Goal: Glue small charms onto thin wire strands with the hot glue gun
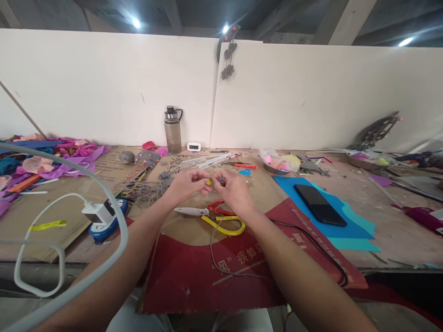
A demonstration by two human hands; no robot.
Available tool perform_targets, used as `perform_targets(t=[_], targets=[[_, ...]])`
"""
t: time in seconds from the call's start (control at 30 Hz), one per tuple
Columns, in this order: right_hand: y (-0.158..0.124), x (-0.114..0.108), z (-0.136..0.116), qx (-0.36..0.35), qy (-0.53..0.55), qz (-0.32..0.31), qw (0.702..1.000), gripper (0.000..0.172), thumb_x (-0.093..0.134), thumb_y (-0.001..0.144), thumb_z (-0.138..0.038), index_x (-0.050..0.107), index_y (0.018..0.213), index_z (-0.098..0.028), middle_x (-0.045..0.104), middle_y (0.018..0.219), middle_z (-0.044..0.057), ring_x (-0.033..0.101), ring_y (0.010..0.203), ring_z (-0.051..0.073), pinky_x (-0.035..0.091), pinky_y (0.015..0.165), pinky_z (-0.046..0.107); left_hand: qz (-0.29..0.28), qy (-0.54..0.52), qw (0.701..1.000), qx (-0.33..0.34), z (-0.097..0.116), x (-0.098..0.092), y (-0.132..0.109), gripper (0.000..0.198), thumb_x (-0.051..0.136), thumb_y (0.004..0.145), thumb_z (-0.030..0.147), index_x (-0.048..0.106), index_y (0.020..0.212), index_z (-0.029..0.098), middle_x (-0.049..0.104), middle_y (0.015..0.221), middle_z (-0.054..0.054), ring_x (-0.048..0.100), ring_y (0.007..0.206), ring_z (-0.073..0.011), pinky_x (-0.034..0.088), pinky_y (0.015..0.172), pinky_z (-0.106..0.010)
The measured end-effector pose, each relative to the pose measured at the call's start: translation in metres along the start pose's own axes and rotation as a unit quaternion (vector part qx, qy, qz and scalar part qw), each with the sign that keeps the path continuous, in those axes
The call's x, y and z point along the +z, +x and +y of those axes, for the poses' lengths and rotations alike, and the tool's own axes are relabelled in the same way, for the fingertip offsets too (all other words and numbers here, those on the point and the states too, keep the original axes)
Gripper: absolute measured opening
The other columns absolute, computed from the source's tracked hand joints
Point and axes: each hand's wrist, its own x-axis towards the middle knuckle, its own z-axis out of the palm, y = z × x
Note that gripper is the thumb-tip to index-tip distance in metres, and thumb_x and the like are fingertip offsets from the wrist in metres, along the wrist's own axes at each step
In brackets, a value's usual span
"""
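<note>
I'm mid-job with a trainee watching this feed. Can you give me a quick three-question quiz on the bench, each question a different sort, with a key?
1. Multiple choice: as the wearer sees it, where does the black phone lie relative to the scissors?
A) to the left
B) to the right
C) underneath

2. True or false: the bottle stands to the right of the small white display.

3. Fill in: the small piece at the fingertips of the left hand is ____ in colour.

Key:
1. B
2. False: the bottle stands to the left of the small white display.
3. yellow
</note>
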Motion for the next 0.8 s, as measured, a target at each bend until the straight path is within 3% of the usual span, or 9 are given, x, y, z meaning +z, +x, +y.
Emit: perform_targets(t=[0.2, 0.4, 0.5, 0.63, 0.8], targets=[[-0.0015, 0.0014, 0.0, -0.032, -0.027, -0.026, 0.999, 0.009, 0.054, 0.08, -0.02, 0.063, 0.076, -0.021, 0.067, 0.077, 0.002, 0.057, 0.068, 0.015, 0.037, 0.064, 0.026, 0.012, 0.145, 0.989, 0.036, 0.0008, -0.0036, 0.0007, 0.014, 0.067, 0.067, 0.022, 0.073, 0.079, 0.016, 0.067, 0.063, -0.003, 0.054, 0.048, -0.0106, 0.04, 0.044, -0.02], [-0.0037, 0.0058, 0.0023, -0.069, -0.072, -0.038, 0.994, 0.01, 0.053, 0.084, -0.023, 0.062, 0.081, -0.021, 0.066, 0.079, 0.003, 0.057, 0.072, 0.017, 0.036, 0.065, 0.028, 0.013, 0.217, 0.974, 0.065, -0.0013, -0.0052, 0.0011, 0.01, 0.062, 0.067, 0.019, 0.072, 0.067, 0.018, 0.062, 0.052, 0.0, 0.051, 0.046, -0.0111, 0.034, 0.045, -0.021], [-0.0045, 0.0052, 0.0015, -0.067, -0.041, -0.042, 0.996, 0.012, 0.05, 0.088, -0.026, 0.061, 0.086, -0.021, 0.066, 0.082, 0.003, 0.058, 0.074, 0.017, 0.037, 0.066, 0.028, 0.048, 0.233, 0.967, 0.095, -0.0031, -0.0043, 0.0008, 0.007, 0.063, 0.064, 0.018, 0.07, 0.062, 0.018, 0.06, 0.05, 0.001, 0.05, 0.046, -0.0106, 0.035, 0.048, -0.021], [-0.0056, 0.0039, -0.0014, -0.036, 0.019, -0.026, 0.999, 0.014, 0.05, 0.088, -0.028, 0.058, 0.096, -0.02, 0.064, 0.078, 0.003, 0.057, 0.07, 0.017, 0.038, 0.065, 0.028, 0.086, 0.227, 0.966, 0.085, -0.0058, -0.0025, 0.0009, 0.008, 0.059, 0.066, 0.019, 0.067, 0.063, 0.018, 0.062, 0.053, 0.001, 0.052, 0.047, -0.0108, 0.037, 0.049, -0.021], [-0.0087, 0.0058, -0.0026, -0.025, 0.07, -0.021, 0.997, 0.01, 0.048, 0.087, -0.026, 0.056, 0.083, -0.021, 0.06, 0.071, 0.0, 0.053, 0.064, 0.014, 0.037, 0.062, 0.026, 0.125, 0.156, 0.979, 0.039, -0.0042, -0.0021, 0.0018, 0.006, 0.059, 0.065, 0.021, 0.063, 0.064, 0.017, 0.062, 0.056, 0.0, 0.056, 0.049, -0.0122, 0.043, 0.051, -0.023]])
